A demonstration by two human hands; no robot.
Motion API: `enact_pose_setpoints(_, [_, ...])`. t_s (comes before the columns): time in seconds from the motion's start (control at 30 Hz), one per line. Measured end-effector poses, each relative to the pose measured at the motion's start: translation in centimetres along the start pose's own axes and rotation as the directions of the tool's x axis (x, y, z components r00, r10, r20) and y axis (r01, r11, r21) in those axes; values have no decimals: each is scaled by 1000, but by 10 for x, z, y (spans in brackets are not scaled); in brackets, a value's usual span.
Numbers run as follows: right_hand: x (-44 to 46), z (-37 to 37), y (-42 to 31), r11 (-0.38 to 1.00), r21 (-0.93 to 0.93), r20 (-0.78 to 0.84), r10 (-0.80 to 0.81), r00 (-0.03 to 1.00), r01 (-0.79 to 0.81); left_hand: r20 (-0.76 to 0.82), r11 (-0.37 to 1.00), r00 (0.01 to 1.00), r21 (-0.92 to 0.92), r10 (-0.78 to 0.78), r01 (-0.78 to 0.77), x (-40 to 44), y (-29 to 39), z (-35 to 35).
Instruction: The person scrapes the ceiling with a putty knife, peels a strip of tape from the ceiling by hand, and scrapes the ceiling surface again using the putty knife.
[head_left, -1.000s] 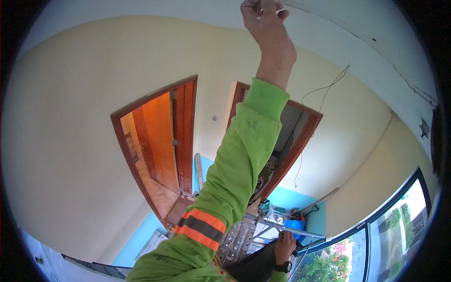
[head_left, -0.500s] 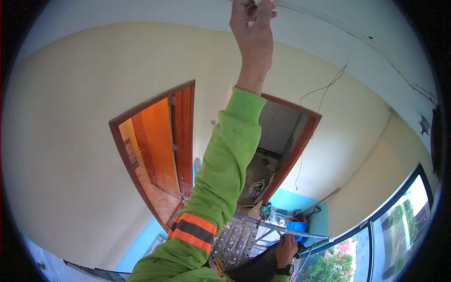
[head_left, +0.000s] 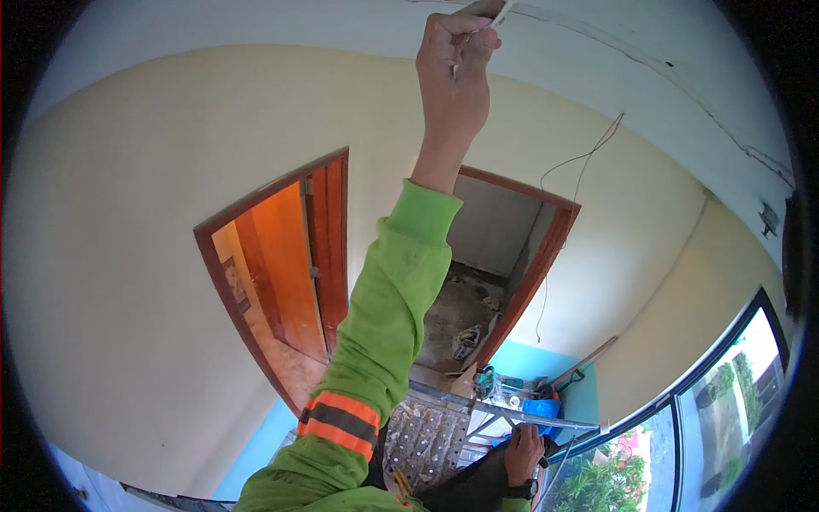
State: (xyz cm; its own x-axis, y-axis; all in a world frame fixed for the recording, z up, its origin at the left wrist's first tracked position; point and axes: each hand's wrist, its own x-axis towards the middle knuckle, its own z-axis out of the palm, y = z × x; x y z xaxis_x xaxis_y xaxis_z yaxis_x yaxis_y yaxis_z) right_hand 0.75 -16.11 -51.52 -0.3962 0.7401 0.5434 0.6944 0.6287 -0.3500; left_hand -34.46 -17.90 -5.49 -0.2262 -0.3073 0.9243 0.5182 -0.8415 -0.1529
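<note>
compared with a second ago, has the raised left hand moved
Yes: the left hand has shifted left in view, judged against the rightmost door frame.

- white strip (head_left: pixel 506 12): super thin, pinched, tilted up to the right at top centre, end cut off by the frame
- crack (head_left: pixel 636 57): thin and jagged, runs from top centre to upper right
- dark thing (head_left: pixel 548 447): lower right, mostly covered, can't tell what

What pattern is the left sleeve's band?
Band: two orange stripes with a dark one between; clearest in the head view.
</note>
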Motion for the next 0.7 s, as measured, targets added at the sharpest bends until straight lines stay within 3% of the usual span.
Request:
enact_pose_setpoints(0.07, [-1,-1,0,1000,17,7,12,1000,-12,29,996,995,-16,90,-90,-2,-1,-1])
enact_pose_setpoints(0.3, [-2,2,2,999,37,-45,-11,999,13,129,995,987,-47,98,-92,-25,5,-2])
enact_pose_setpoints(0.7, [-3,0,4,1000,25,-34,13,999,-13,203,999,979,-41,2,7,-71,24,-4])
